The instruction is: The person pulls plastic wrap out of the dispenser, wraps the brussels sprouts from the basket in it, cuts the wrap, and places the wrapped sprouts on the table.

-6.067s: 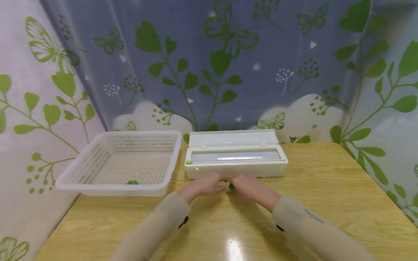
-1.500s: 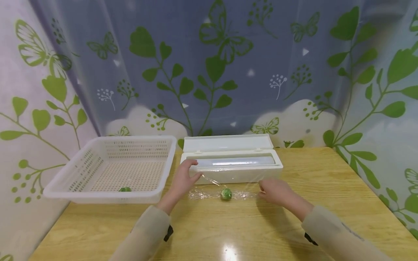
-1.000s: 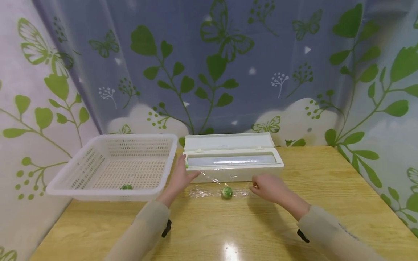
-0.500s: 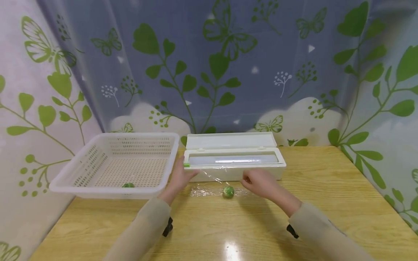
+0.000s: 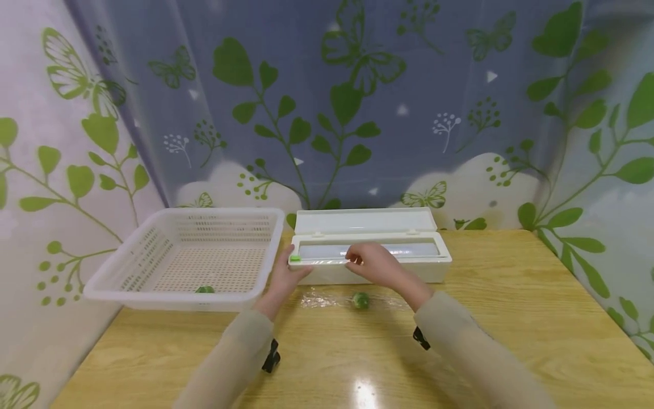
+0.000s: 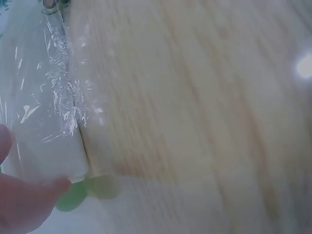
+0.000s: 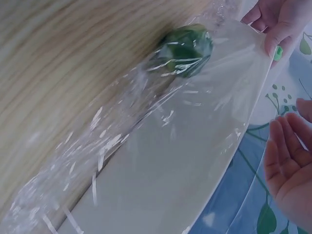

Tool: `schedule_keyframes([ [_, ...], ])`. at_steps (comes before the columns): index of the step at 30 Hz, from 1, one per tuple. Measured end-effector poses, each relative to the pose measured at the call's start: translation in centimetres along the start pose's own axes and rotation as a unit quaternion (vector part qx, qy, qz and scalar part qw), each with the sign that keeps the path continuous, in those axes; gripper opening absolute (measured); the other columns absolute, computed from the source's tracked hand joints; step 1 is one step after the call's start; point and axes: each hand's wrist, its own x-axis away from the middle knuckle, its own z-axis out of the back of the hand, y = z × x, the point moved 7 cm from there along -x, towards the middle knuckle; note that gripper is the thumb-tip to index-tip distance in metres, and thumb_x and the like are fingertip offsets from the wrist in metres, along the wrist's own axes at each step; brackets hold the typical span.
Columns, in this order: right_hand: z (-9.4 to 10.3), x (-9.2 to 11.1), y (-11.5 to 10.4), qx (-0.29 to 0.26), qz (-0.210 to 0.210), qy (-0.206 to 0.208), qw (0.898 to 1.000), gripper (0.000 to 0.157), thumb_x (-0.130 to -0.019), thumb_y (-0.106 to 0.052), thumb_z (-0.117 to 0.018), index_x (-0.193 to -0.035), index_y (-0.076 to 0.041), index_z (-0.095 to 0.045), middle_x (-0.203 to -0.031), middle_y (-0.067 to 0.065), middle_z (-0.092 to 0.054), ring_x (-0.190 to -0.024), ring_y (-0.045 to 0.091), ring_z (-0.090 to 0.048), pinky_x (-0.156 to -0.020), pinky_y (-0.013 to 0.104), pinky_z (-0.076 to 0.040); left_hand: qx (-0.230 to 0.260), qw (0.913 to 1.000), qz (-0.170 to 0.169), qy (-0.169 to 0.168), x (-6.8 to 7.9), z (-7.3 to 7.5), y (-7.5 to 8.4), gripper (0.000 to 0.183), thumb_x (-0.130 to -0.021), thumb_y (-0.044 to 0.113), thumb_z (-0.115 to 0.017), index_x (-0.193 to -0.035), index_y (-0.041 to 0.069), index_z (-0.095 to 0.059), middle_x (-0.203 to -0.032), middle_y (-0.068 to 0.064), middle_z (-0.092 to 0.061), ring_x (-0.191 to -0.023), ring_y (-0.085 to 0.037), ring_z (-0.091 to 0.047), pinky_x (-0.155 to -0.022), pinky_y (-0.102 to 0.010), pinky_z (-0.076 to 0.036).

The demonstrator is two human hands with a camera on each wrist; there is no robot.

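My left hand (image 5: 286, 276) grips the left end of a white cling film dispenser (image 5: 378, 274), thumb on its front. Beside that hand sits a green slide cutter (image 5: 295, 258). Over the dispenser's opening is my right hand (image 5: 375, 264), fingers loosely bent; the right wrist view shows nothing between its fingers and thumb. A Brussels sprout (image 5: 360, 301) rests on the table before the dispenser, under clear cling film (image 5: 319, 298). In the right wrist view the film (image 7: 105, 131) runs from the sprout (image 7: 187, 51) up over the dispenser's front.
A white perforated basket (image 5: 179, 295) stands on the left, with another green sprout (image 5: 205, 289) in it. The dispenser's lid (image 5: 365, 220) is raised at the back. A patterned curtain (image 5: 286, 187) hangs behind the wooden table (image 5: 511, 301).
My right hand has let go of the film's right side and moved left and up over the dispenser. Earlier both hands were at the sprout; the left has since moved to the dispenser's end.
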Motion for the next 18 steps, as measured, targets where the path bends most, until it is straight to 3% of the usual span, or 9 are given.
schedule_keyframes([
  [9, -2.4, -3.6, -2.5, -0.031, 0.027, -0.027, 0.999, 0.023, -0.082, -0.014, -0.062, -0.1, 0.0, -0.062, -0.095, 0.009, -0.063, -0.084, 0.019, -0.059, -0.075, 0.029, -0.047, 0.035, 0.9994, 0.004, 0.004, 0.1, -0.1, -0.6, 0.074, -0.074, 0.005, -0.07, -0.135, 0.0, -0.028, -0.13, -0.026, -0.035, -0.114, -0.037, -0.039, -0.092, -0.041, -0.037],
  [13, -3.6, -4.9, -3.4, -0.029, 0.036, -0.033, 0.998, 0.027, -0.083, -0.016, -0.061, -0.104, 0.001, -0.061, -0.1, 0.01, -0.062, -0.087, 0.019, -0.058, -0.077, 0.029, -0.046, 0.013, 0.9999, 0.009, 0.005, 0.1, 0.0, -1.2, 0.072, -0.074, 0.009, -0.07, -0.134, 0.003, -0.03, -0.127, -0.027, -0.037, -0.11, -0.038, -0.042, -0.085, -0.043, -0.041],
  [18, -4.3, -6.1, -3.8, -0.021, 0.021, -0.026, 0.999, 0.029, -0.083, -0.016, -0.061, -0.108, 0.0, -0.06, -0.103, 0.01, -0.062, -0.089, 0.02, -0.058, -0.077, 0.029, -0.046, -0.005, 0.9999, -0.014, 0.007, -0.3, 0.0, -0.8, 0.07, -0.074, 0.006, -0.07, -0.132, 0.0, -0.032, -0.121, -0.028, -0.043, -0.101, -0.035, -0.049, -0.08, -0.04, -0.045],
])
